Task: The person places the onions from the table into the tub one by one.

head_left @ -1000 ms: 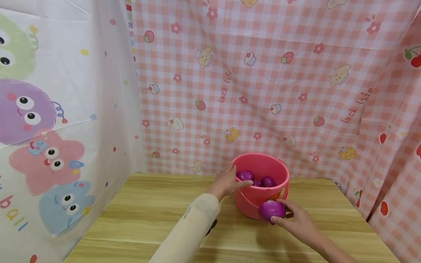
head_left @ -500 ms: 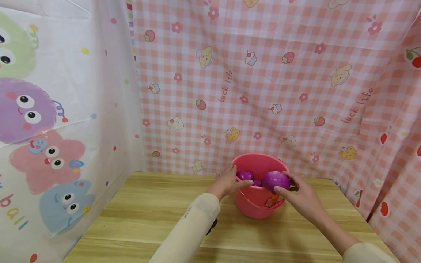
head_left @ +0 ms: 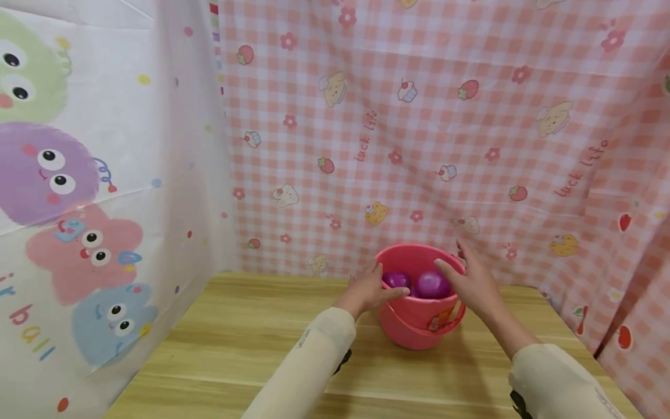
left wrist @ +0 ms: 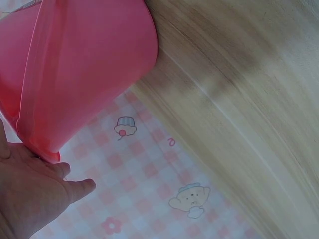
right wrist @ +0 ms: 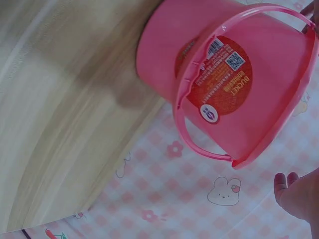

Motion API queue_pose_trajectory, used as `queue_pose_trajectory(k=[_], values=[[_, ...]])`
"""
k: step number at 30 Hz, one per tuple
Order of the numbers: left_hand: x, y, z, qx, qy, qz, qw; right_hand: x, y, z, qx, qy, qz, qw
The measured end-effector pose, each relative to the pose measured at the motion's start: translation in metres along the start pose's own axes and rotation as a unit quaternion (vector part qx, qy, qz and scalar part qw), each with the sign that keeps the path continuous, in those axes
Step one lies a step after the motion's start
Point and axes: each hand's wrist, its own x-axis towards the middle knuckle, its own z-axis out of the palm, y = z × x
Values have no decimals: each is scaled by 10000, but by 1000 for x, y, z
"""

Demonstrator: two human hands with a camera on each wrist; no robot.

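Purple onions lie inside a pink bucket (head_left: 416, 320) on the table. The nearest purple onion (head_left: 431, 284) sits at the front right inside it, and another onion (head_left: 396, 280) at the left. My left hand (head_left: 366, 291) holds the bucket's left rim, thumb across the front edge; in the left wrist view this hand (left wrist: 37, 191) has its outer fingers spread past the rim. Above the right rim, my right hand (head_left: 473, 285) has its thumb and fingers apart and holds nothing. The right wrist view shows the right hand (right wrist: 299, 196) off the rim. The bucket floor is hidden.
The wooden table (head_left: 235, 343) extends left and in front of the bucket. A pink checked curtain (head_left: 293, 174) hangs close behind it, and a white cartoon-print curtain (head_left: 173, 145) stands along the left. The bucket's handle (right wrist: 180, 99) hangs down its front.
My right hand has lifted an onion from in front of the bucket over the rim and let it go inside. It now stands apart from it. My left hand stays at the rim.
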Motion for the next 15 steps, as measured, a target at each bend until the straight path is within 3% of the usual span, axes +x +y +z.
queue_pose_trajectory(k=[15], values=[[-1,-2,2,31,-68,-54,10000,-8,4,1,35,145,-192,9997]])
